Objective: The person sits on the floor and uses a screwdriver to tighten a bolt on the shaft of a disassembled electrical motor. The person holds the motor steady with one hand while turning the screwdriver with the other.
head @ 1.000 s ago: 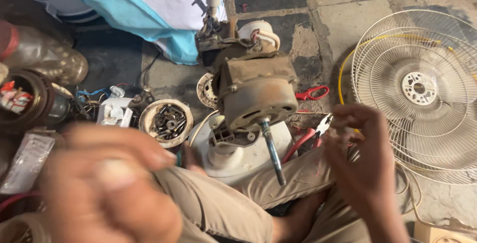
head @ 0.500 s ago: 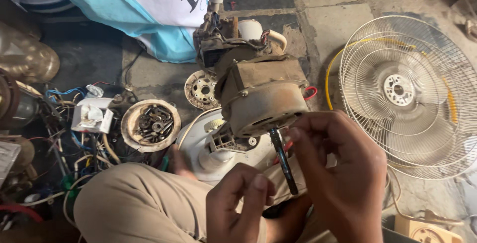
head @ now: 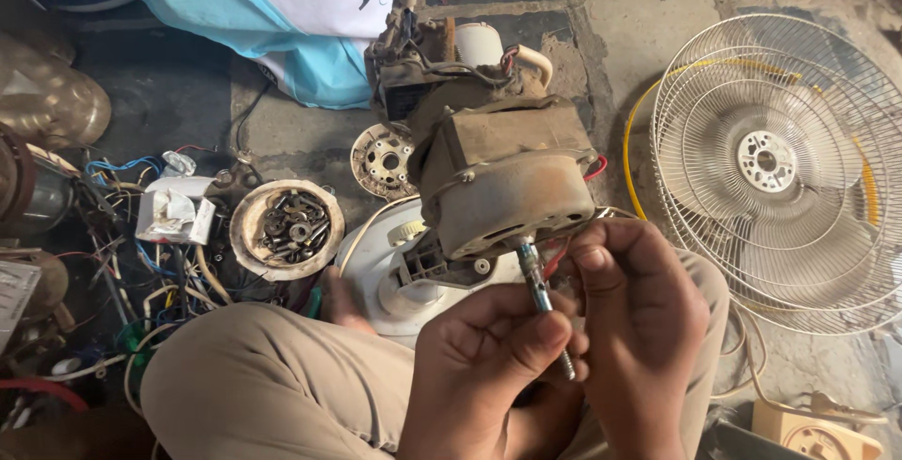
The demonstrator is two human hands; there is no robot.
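At far left we see a tangle of wires (head: 141, 263) and, just right of it, a round dish of screws (head: 287, 228) on the stone floor. Nearer the middle a white fan base (head: 390, 277) lies under the dusty fan motor (head: 503, 173), which rests by our knee (head: 272, 385) with its steel shaft (head: 537, 281) pointing toward us. Our left hand (head: 493, 366) is closed around the shaft, thumb pressed along it; our right hand (head: 639, 319) sits right beside, fingertips pinching the same shaft near the motor, so both hands are together and clamped on it. The motor looks heavy and rigid (its coloured leads seem the frail part), and the thin shaft is probably greasy, so the housing would be the safer grip. At far right lies a wire fan guard (head: 780, 159).
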